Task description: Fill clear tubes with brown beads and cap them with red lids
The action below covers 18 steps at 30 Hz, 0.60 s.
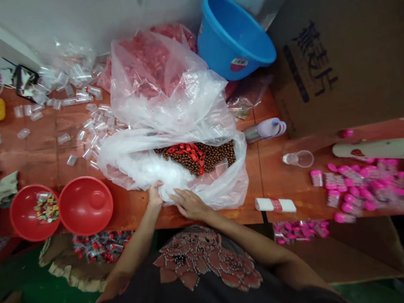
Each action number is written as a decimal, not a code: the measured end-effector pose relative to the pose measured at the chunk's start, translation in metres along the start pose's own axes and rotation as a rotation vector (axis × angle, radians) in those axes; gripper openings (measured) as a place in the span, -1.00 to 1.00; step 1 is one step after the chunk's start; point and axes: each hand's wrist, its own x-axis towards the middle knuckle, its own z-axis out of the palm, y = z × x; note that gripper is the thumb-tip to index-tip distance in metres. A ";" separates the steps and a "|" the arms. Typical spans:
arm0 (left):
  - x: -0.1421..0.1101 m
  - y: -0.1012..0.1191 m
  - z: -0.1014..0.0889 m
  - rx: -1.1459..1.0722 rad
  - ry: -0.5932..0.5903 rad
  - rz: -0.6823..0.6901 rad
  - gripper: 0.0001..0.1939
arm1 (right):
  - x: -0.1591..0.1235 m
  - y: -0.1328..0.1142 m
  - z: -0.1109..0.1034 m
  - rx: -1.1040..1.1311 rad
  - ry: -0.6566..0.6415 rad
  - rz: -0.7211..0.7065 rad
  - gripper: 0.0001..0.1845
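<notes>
A clear plastic bag (pixel 225 195) lies wide open on the table in front of me, its edges folded outward. Inside are many small brown balls (pixel 220 154) with a cluster of red plastic pieces (pixel 191 152) on top. White, crumpled thin plastic (pixel 152 170) fills the bag's left side. My left hand (pixel 155 195) is closed on the bag's near edge, its fingertips partly lost in the plastic. Just right of it, my right hand (pixel 191 205) rests on the same edge with its fingers stretched out and apart.
Behind stand a large bag of red pieces (pixel 150 59) and a blue bucket (pixel 235 34). Clear small tubes (pixel 99 127) and a red bowl (pixel 85 205) are left. To the right lie a scoop (pixel 265 129), a white roll (pixel 275 205), pink-capped containers (pixel 360 183) and a cardboard box (pixel 352 54).
</notes>
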 end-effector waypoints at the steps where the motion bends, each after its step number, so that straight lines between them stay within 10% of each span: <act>1: 0.004 -0.004 -0.004 -0.025 0.001 -0.015 -0.79 | -0.005 0.001 0.000 0.023 -0.015 -0.020 -0.41; 6: 0.015 -0.016 -0.022 -0.140 0.011 -0.073 -0.75 | -0.016 0.022 -0.019 0.098 0.028 -0.061 -0.45; 10: 0.015 -0.024 -0.034 -0.153 0.088 -0.027 -0.65 | -0.008 0.068 -0.071 -0.061 0.338 0.306 -0.52; 18: -0.004 -0.043 -0.038 0.110 0.202 0.005 -0.68 | 0.103 0.138 -0.185 -0.115 0.251 0.371 -0.45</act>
